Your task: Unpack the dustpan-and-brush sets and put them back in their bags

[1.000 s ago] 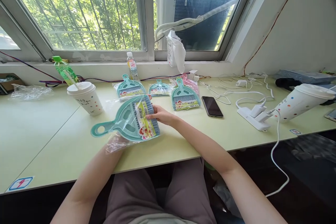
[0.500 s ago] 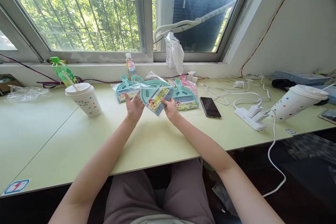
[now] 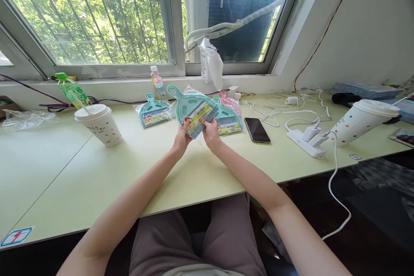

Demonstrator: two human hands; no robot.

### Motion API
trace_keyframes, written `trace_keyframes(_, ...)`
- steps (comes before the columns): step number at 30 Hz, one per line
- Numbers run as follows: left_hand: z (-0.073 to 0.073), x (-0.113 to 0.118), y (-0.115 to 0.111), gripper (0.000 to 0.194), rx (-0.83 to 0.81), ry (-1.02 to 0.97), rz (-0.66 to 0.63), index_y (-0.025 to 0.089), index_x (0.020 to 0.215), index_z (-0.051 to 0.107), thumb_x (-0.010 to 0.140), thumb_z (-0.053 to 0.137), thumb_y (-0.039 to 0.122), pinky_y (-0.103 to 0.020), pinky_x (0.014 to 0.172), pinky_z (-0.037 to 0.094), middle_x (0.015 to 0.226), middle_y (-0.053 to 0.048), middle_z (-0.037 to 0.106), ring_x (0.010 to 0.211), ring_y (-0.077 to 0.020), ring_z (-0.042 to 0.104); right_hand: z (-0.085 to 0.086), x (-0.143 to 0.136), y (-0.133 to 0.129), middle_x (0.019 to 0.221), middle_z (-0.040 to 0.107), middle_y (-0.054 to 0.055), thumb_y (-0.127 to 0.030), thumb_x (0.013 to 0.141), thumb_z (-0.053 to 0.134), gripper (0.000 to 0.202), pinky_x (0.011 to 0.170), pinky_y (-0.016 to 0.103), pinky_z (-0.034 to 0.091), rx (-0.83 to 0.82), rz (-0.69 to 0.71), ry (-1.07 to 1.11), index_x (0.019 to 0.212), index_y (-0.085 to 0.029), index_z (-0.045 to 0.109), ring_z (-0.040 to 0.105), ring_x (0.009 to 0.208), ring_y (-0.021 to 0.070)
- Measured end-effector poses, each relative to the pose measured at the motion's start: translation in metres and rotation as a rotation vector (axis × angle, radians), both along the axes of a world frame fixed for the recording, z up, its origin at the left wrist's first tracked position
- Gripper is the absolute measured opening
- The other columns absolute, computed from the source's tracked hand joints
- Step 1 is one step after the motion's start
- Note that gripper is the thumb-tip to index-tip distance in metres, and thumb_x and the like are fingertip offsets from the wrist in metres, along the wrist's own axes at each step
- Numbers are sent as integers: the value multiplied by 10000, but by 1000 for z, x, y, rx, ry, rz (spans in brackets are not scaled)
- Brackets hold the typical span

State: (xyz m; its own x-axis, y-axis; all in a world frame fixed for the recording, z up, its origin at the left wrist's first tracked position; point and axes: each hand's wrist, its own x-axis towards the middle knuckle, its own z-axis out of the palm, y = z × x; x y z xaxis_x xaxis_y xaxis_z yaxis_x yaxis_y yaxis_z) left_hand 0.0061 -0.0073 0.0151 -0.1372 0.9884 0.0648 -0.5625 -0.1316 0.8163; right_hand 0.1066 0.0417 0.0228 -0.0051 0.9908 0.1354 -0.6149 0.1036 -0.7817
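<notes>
Being gripped at the brush (image 3: 211,114) edge by left hand (image 3: 181,141) and right hand (image 3: 211,133): one dustpan (image 3: 190,103), raised above table (image 3: 97,185); wrapper (image 3: 191,90) seemingly unopened; other dustpans (image 3: 153,106) left lying, bagged.

Forearms (image 3: 142,193) angled inward, left hand (image 3: 181,140) curled, right hand (image 3: 211,133) curled nearby

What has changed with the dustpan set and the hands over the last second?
The wrapped dustpan set moved away from the person and rightward, its handle turning from leftward to point toward the window. The left hand, spread open beside it half a second ago, now holds its lower edge. The right hand still holds the brush side. The phone and power strip stayed put.
</notes>
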Motion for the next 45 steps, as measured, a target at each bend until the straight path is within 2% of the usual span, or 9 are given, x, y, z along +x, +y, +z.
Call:
trace_keyframes(3,7,-3,-2,367,23,23,-35,205,1167,598,864,636,409,-426,1023,471,1218,-82,673,1247,-298,554,2,-1,-2,1107,698,48,-271,666,743,487,867,385,578,15,15,-8,1116,-256,556,651,1058,223)
trace_keyframes(7,17,-17,-3,463,136,-11,129,240,1239,561,814,697,362,-391,1019,472,1182,-52,685,1224,-293,575,-2,-9,-9,1084,698,42,-255,653,758,485,875,378,577,13,72,4,1092,-257,550,654,1053,216)
trace_keyframes(10,21,-23,-4,555,140,-16,215,296,1286,518,772,723,247,-370,1009,482,1181,-20,682,1198,-276,596,-6,-16,-14,1088,697,44,-235,641,763,497,887,369,571,12,78,11,1090,-253,550,656,1043,207)
trace_keyframes(14,16,-13,-6,552,105,-8,158,260,1253,527,738,712,178,-394,1014,482,1153,-39,692,1183,-283,602,-5,-15,-13,1117,693,58,-252,657,765,524,885,373,567,-2,30,23,1133,-251,544,651,1064,213)
trace_keyframes(16,12,-5,-7,488,107,0,110,232,1199,548,740,710,197,-395,1020,477,1166,-53,687,1200,-283,588,-1,-11,-11,1127,694,58,-267,666,770,533,886,375,566,8,12,36,1148,-254,544,649,1073,217)
trace_keyframes(20,6,2,-7,412,134,70,138,228,1131,563,748,709,267,-372,992,491,1209,-55,664,1225,-274,567,7,-8,-10,1135,698,44,-284,697,761,509,914,361,555,76,3,65,1160,-259,551,649,1081,206)
trace_keyframes(26,2,-7,-3,494,105,218,160,198,1136,526,708,726,344,-368,857,553,1229,-100,647,1132,-282,618,4,-10,-11,1094,717,36,-244,712,753,441,902,361,565,12,-11,53,1117,-240,578,674,1031,206)
trace_keyframes(34,-1,-14,3,537,85,366,182,208,1133,517,690,741,413,-306,657,565,1192,-103,652,1041,-279,635,-1,-2,3,1007,735,29,-185,690,760,385,878,348,585,-41,72,34,1040,-218,602,696,981,204)
trace_keyframes(45,-4,-19,4,519,54,422,174,206,1163,491,730,706,396,-261,571,550,1220,-114,619,1022,-275,627,-16,-4,12,985,743,31,-247,726,753,309,852,347,601,-87,96,-12,985,-216,588,711,947,198)
